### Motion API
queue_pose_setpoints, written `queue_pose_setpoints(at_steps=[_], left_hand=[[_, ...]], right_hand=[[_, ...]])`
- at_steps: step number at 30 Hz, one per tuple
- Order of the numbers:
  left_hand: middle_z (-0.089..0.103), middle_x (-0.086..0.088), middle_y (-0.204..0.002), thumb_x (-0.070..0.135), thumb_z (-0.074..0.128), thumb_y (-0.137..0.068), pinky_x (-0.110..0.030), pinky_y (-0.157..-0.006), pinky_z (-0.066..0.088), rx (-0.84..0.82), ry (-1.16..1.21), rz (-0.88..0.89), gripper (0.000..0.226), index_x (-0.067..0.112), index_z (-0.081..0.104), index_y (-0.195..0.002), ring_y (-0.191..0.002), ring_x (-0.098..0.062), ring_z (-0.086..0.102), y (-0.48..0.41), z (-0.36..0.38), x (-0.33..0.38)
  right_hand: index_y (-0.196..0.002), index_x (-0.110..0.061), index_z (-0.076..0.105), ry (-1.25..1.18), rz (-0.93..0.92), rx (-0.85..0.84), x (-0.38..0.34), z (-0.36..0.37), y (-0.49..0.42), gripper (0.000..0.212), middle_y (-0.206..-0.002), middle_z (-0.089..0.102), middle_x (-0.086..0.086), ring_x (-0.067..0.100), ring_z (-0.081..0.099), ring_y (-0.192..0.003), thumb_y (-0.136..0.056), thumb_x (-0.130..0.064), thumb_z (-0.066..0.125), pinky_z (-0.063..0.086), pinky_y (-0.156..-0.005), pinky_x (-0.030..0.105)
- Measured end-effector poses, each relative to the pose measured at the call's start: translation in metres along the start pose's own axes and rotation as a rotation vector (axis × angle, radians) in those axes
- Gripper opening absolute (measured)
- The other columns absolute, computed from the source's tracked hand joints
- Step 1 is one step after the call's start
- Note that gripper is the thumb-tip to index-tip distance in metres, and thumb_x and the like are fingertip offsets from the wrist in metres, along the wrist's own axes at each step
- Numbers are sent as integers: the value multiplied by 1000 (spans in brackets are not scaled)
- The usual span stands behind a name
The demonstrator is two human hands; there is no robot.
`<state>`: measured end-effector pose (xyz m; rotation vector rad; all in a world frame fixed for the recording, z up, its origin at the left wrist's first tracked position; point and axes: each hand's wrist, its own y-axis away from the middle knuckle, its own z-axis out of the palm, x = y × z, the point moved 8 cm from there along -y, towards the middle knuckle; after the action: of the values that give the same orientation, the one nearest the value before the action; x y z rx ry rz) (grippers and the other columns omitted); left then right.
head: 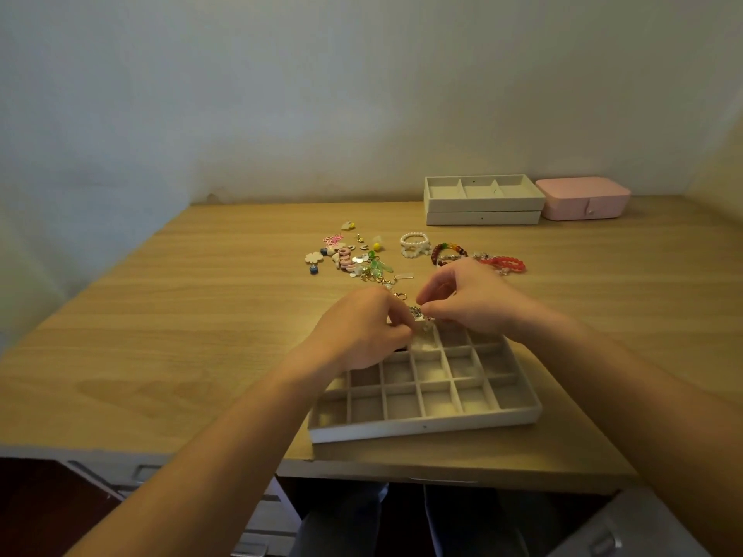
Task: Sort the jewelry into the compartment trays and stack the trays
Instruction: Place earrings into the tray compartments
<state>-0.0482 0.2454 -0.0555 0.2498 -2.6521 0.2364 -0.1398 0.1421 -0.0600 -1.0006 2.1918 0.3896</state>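
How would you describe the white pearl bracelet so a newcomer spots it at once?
On the wooden table, look just in front of the two stacked compartment trays at the back. Three bead bracelets lie in a row there; the white pearl bracelet is the leftmost. It alone is all white, unlike the multicoloured bracelet and the red bracelet to its right.

Far cells of grid tray (426, 430) hidden under hands (362, 331), pinched silvery piece (418, 312) too small to identify
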Motion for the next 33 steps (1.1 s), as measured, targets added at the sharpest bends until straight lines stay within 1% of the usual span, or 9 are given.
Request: queue_pose_setpoints(at_steps=[5, 8, 11, 15, 19, 24, 28, 31, 33], left_hand=[[64, 13, -82, 17, 62, -87, -19, -66, 44, -5, 1, -27, 23, 28, 81, -93, -78, -5, 57, -1, -1, -4], [56, 21, -76, 16, 60, -89, -12, -63, 37, -4, 8, -27, 26, 31, 80, -92, -76, -3, 53, -1, 0, -4], [54, 20, -80, 17, 58, -93, -10, -65, 35, -15, 7, -34, 27, 31, 80, -94, -78, -2, 50, -2, 0, -5], [53, 25, -79, 19, 59, -94, -8, -61, 32, -53, -1, -15, 26, 33, 81, -95, -74, 3, 50, -2, 0, -6], [55, 24, -82, 19, 59, -94, -9, -60, 30, -89, -7, -5, 26, 34, 80, -97, -75, 7, 48, -2, 2, -8], [61, 12, -87, 19, 58, -95, -13, -63, 37, -118, -19, 8, 26, 32, 80, -101, -76, -2, 52, -2, 3, -8], [64, 12, -86, 19, 58, -96, -17, -65, 42, -149, -9, -13, 26, 33, 79, -103, -78, -6, 55, -1, 5, -9], [71, 3, -90, 18, 58, -96, -32, -71, 50, -179, 10, -35, 28, 37, 79, -99, -82, -23, 62, -2, 8, -12], [72, 0, -91, 16, 58, -96, -40, -73, 53, -197, 20, -50, 31, 40, 78, -97, -85, -31, 64, -2, 10, -14]], right_hand=[[-82, -23, 79, 23, 14, 38, 2, -2, 0, 6, -73, 74, -9, 1, 67, -67, -80, -19, 83, 53, -65, 22], [-81, -20, 78, 6, 55, 30, 6, 0, 0, 7, -69, 76, -2, 9, 68, -58, -80, -16, 83, 58, -59, 29], [-82, -18, 77, -22, 71, 18, 6, 4, 0, 8, -66, 75, 3, 8, 63, -48, -81, -13, 83, 50, -51, 25], [-83, -21, 78, 34, 50, 11, 1, 7, 2, 10, -69, 72, -7, -2, 61, -54, -79, -19, 87, 45, -54, 18], [-81, -25, 78, 126, 41, 57, 1, 7, 3, 13, -72, 73, -10, 4, 70, -73, -75, -26, 90, 61, -75, 33], [-73, -33, 69, 261, 28, 121, -4, 11, 8, 19, -73, 69, -16, 5, 69, -78, -75, -35, 89, 61, -78, 38], [-77, -34, 69, 360, 12, 190, -8, 10, 11, 18, -80, 69, -16, 8, 67, -82, -77, -43, 86, 61, -77, 39], [-86, -31, 76, 373, -22, 213, -13, 5, 12, 11, -80, 70, -14, 11, 67, -83, -86, -42, 77, 59, -76, 36], [-90, -29, 77, 332, -44, 221, -14, -2, 11, 13, -75, 72, -14, 7, 67, -78, -94, -38, 69, 58, -75, 36]])
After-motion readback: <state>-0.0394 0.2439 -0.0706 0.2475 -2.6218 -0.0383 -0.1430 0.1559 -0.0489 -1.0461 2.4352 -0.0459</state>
